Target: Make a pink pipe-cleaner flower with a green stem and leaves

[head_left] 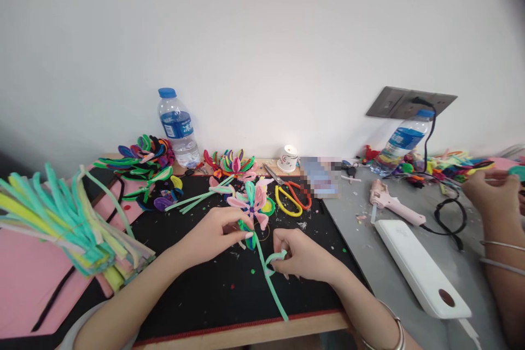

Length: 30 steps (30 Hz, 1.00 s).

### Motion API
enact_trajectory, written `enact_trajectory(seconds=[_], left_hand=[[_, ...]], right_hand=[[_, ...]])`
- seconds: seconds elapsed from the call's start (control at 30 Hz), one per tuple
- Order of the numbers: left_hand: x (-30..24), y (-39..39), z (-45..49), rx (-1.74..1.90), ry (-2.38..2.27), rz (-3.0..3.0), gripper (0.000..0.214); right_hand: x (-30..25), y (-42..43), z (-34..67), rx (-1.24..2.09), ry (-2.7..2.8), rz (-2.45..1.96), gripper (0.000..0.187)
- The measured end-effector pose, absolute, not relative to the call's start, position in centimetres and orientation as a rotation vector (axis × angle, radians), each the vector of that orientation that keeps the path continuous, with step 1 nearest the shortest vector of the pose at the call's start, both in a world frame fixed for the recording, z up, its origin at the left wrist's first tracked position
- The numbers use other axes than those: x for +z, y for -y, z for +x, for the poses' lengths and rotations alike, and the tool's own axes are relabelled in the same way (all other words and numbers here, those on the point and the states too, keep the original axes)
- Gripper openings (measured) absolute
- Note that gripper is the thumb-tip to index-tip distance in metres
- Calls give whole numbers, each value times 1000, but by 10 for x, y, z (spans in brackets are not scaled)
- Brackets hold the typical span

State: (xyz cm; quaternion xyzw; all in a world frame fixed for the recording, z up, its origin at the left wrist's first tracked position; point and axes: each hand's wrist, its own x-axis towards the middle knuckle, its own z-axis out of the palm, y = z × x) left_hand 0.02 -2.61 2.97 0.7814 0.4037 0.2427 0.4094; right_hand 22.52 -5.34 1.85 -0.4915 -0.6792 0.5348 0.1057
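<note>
Over the black mat, my left hand [217,232] is closed in a pinch at the base of a pipe cleaner flower [251,203] with pink and green petals. A straight mint-green pipe cleaner stem [271,289] slants down from that pinch toward the table's front edge. Just right of the stem, my right hand [302,257] is closed on a curled mint-green pipe cleaner [274,257], whose loop lies against the stem. Whether the loop is joined to the stem I cannot make out. Scissors [296,203] with yellow and orange handles lie behind my hands.
A bundle of pipe cleaners [77,219] lies left on pink sheets [28,279]. Water bottles [177,126] and a paper cup [287,158] stand by the wall. At right are a glue gun [396,208], a white power bank [422,268] and another person's hand [490,194].
</note>
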Motion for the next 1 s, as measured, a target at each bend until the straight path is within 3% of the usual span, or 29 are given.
enact_trajectory(seconds=[0.33, 0.57, 0.77, 1.0], left_hand=[[33, 36, 6, 552, -1030, 2117, 17], [31, 35, 7, 405, -1020, 1862, 26], [25, 38, 8, 325, -887, 1546, 16], [35, 42, 5, 285, -854, 1716, 7]], right_hand=[[18, 53, 225, 1589, 1994, -1432, 16], [15, 53, 227, 1578, 1991, -1392, 15], [15, 53, 227, 1585, 1991, -1417, 17], [16, 53, 226, 1594, 1988, -1425, 16]])
